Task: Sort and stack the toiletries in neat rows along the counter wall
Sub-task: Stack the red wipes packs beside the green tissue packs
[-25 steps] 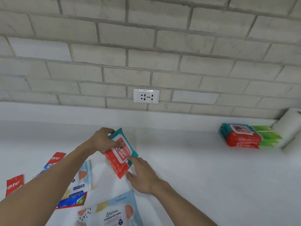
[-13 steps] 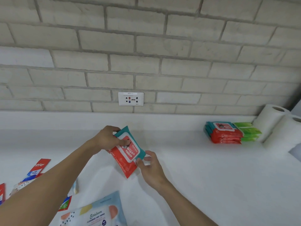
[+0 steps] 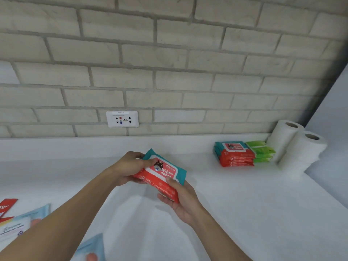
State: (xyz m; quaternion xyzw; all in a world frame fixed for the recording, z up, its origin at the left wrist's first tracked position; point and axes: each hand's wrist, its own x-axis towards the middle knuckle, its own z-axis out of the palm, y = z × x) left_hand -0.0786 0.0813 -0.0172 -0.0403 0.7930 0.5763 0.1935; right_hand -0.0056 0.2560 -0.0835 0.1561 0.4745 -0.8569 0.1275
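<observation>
A red and teal wipes pack (image 3: pixel 163 172) is held above the white counter (image 3: pixel 235 204) in the middle of the view. My left hand (image 3: pixel 130 167) grips its upper left end with the thumb on top. My right hand (image 3: pixel 181 199) grips its lower right end from below, thumb on the front face. Against the wall at the right lies a stack of matching red and teal wipes packs (image 3: pixel 233 154), with a stack of green packs (image 3: pixel 261 150) right beside it.
Two white paper rolls (image 3: pixel 297 146) stand in the right corner next to the green packs. Pale blue wipes packs (image 3: pixel 24 222) and a red toothpaste box (image 3: pixel 6 206) lie at the lower left. A wall socket (image 3: pixel 122 119) sits above the counter's back ledge.
My right hand went from touching the pack's corner to gripping its lower end. The pack rose off the counter and moved right, and my view turned right toward the stacks.
</observation>
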